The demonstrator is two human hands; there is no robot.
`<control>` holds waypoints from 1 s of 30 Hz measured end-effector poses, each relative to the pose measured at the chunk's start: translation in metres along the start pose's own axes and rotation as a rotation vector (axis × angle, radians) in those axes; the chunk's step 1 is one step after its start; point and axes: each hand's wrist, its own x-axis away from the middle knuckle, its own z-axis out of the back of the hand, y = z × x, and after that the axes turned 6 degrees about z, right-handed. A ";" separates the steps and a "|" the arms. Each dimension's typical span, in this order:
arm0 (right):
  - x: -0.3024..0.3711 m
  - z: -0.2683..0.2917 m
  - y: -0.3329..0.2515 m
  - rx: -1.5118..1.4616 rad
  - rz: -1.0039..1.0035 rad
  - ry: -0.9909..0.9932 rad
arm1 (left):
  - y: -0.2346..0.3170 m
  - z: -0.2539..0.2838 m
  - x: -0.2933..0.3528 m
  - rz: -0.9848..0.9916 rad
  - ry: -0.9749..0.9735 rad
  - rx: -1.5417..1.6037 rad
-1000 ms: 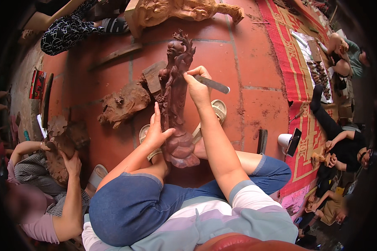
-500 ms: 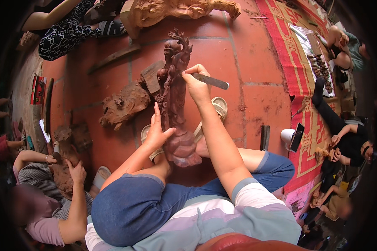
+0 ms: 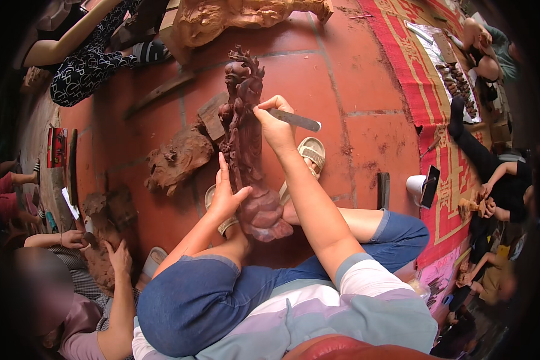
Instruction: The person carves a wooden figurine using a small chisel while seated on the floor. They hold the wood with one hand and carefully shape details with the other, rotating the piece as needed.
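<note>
A tall, dark reddish-brown carved wooden statue lies between my feet, its broad base towards me and its branching top pointing away. My right hand pinches a flat grey blade-like tool against the statue's right side, near its upper half. The tool's rounded end sticks out to the right of the fist; its working tip is hidden by the fingers. Along the lower left side of the carving rests my left hand, fingers stretched out and thumb apart, touching the wood without gripping it.
Rough wood lumps and a wooden block lie left of the statue. A larger pale carving is at the far side. To the right are a red mat, a white cup and a phone. Other people work around me.
The whole view has shifted slightly. Both hands keep nearly the same places on the statue, and the flat tool stays in my right hand. The person at left has leaned over their carving.
</note>
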 end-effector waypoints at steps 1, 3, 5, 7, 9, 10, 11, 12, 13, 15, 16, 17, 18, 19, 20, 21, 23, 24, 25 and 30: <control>0.000 0.003 0.000 -0.019 0.006 -0.014 | 0.000 0.001 0.000 -0.005 0.004 -0.008; -0.001 0.002 0.001 0.007 0.015 -0.018 | -0.001 0.001 0.001 -0.014 0.011 -0.024; 0.001 -0.005 -0.013 0.107 0.016 0.004 | 0.002 0.001 0.001 0.018 0.005 -0.021; 0.000 -0.002 -0.007 0.111 0.024 -0.015 | 0.003 0.001 0.001 0.022 -0.002 -0.014; 0.000 0.007 0.000 0.113 0.022 -0.033 | 0.002 -0.001 0.000 -0.004 -0.012 -0.003; 0.000 0.005 -0.005 0.162 0.029 -0.021 | 0.003 -0.001 0.000 0.008 -0.008 -0.012; 0.000 0.002 -0.009 0.212 0.036 -0.007 | 0.004 0.000 0.001 0.019 -0.004 -0.021; -0.001 -0.002 -0.015 0.261 0.042 0.006 | 0.005 0.000 0.001 0.030 -0.001 -0.029; 0.002 -0.005 -0.027 0.288 -0.001 -0.027 | 0.004 0.000 0.001 0.019 -0.002 -0.017; 0.003 0.000 -0.021 0.280 0.068 -0.048 | 0.000 0.000 0.001 -0.002 -0.003 0.008; 0.002 0.002 -0.019 0.273 0.109 -0.057 | -0.001 0.000 0.000 -0.004 -0.002 0.003; 0.003 0.002 -0.019 0.331 0.214 -0.055 | -0.002 -0.001 0.001 -0.005 -0.001 -0.002; 0.004 -0.001 -0.018 0.310 0.199 -0.040 | -0.002 0.000 0.001 -0.006 0.000 -0.007; 0.005 -0.004 -0.019 0.294 0.181 -0.026 | -0.001 0.000 0.001 0.005 -0.003 -0.007; 0.005 -0.005 -0.020 0.279 0.164 -0.013 | 0.001 0.001 0.001 0.015 -0.006 -0.008; 0.004 -0.004 -0.021 0.286 0.132 -0.028 | 0.001 0.001 0.001 0.026 -0.009 -0.009; 0.001 -0.003 -0.025 0.296 0.065 -0.059 | 0.001 0.002 0.001 0.021 -0.015 0.017; 0.003 -0.003 -0.021 0.306 0.120 -0.044 | 0.001 0.002 0.001 0.019 -0.019 0.029; 0.004 -0.003 -0.018 0.316 0.183 -0.023 | 0.003 0.002 0.001 0.031 -0.020 0.019; 0.006 -0.011 -0.020 0.304 0.138 0.012 | -0.002 0.000 0.000 -0.005 0.003 -0.013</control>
